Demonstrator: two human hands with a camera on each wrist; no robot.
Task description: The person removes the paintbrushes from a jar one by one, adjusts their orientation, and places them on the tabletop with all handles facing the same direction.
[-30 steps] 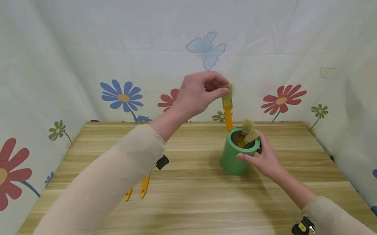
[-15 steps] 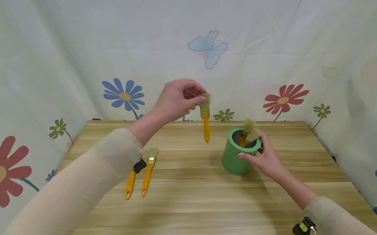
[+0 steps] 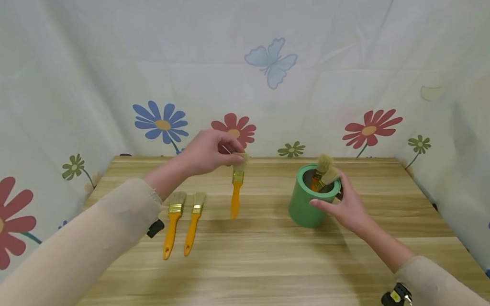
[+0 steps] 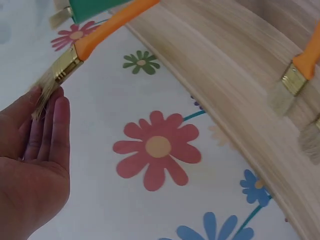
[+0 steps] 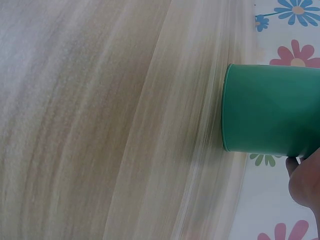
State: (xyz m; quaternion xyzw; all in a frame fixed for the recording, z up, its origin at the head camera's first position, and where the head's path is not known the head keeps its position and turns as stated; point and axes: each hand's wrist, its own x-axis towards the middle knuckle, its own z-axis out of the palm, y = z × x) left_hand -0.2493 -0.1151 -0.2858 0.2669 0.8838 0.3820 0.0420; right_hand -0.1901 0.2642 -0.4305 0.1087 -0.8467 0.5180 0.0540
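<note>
My left hand (image 3: 212, 151) pinches a paintbrush (image 3: 236, 187) by its pale bristles, and its orange handle hangs downward. In the left wrist view the thumb and fingertips meet on the bristles of that paintbrush (image 4: 67, 65). My right hand (image 3: 346, 208) grips the upper side of a green can (image 3: 304, 207), thumb near the rim. Two more brushes (image 3: 323, 165) lean in the can with their bristles sticking out of the top. The right wrist view shows the can (image 5: 270, 110) from the side, with only part of the hand visible.
Left of the held brush, a wider paintbrush (image 3: 171, 231) and a narrower paintbrush (image 3: 192, 229) lie side by side on the wooden table (image 3: 255, 277). A flowered cloth (image 3: 201, 41) hangs behind the table and along both sides.
My left hand has carried the paintbrush left and down, from above the can toward the two brushes on the table. My right hand has stayed on the can.
</note>
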